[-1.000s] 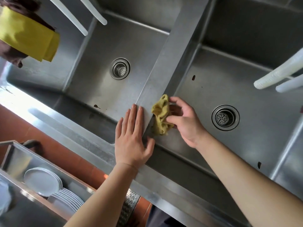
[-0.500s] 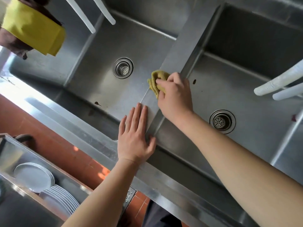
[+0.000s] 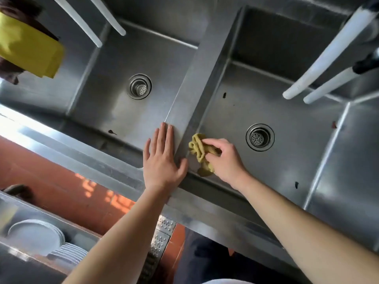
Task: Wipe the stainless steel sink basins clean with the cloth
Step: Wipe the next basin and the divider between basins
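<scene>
Two stainless steel basins lie side by side, the left basin [image 3: 114,111] and the right basin [image 3: 297,160], parted by a flat steel divider [image 3: 196,83]. My left hand [image 3: 162,160] rests flat, fingers straight, on the near end of the divider. My right hand [image 3: 225,160] grips a crumpled yellow-green cloth [image 3: 200,149] and presses it against the right basin's near-left corner, beside the divider wall. Each basin has a round drain strainer, the left drain [image 3: 140,86] and the right drain [image 3: 260,137]. Dark specks dot both basins.
White tubes [image 3: 328,56] hang over the right basin and two more [image 3: 86,21] over the left. A folded yellow cloth [image 3: 30,50] hangs at upper left. Stacked white plates [image 3: 39,238] sit in a steel rack at lower left, above an orange tiled floor.
My right hand has drawn the cloth from the top of the divider back down into the right basin's near-left corner. My left hand has stayed on the divider.
</scene>
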Demonstrator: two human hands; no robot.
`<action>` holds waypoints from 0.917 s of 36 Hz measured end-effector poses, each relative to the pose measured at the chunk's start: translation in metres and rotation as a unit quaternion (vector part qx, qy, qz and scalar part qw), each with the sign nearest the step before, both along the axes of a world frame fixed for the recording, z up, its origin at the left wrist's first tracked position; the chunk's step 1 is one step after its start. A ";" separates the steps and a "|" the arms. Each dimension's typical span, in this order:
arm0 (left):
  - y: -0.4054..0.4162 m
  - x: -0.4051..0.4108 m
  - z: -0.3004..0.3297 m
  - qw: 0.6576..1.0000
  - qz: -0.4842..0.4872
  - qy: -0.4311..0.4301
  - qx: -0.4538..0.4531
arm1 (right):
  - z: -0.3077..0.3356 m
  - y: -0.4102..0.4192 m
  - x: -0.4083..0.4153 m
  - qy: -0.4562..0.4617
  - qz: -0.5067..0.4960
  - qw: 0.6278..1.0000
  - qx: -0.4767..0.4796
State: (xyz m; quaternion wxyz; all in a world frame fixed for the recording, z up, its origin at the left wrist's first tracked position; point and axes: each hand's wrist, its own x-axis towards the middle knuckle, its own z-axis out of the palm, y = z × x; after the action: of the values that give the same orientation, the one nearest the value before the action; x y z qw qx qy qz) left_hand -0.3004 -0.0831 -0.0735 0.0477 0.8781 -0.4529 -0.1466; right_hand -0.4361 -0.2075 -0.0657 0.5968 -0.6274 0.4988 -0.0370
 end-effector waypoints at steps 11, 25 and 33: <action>0.009 -0.005 0.012 0.999 -0.023 0.026 0.008 | -0.066 -0.023 -0.159 0.286 -0.080 0.953 0.063; 0.068 -0.058 -0.008 0.997 -0.038 -0.058 -0.032 | -0.141 0.007 -0.201 0.415 0.090 0.896 0.130; 0.069 -0.058 -0.009 0.995 -0.038 -0.067 -0.067 | -0.162 0.018 -0.136 0.383 0.268 0.883 0.048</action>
State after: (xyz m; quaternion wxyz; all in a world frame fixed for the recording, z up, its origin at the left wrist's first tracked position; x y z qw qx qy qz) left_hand -0.3587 -0.0139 -0.0828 0.0706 0.8630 -0.4969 -0.0584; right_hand -0.5721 -0.1899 -0.2278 0.3759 -0.6731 0.5024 0.3915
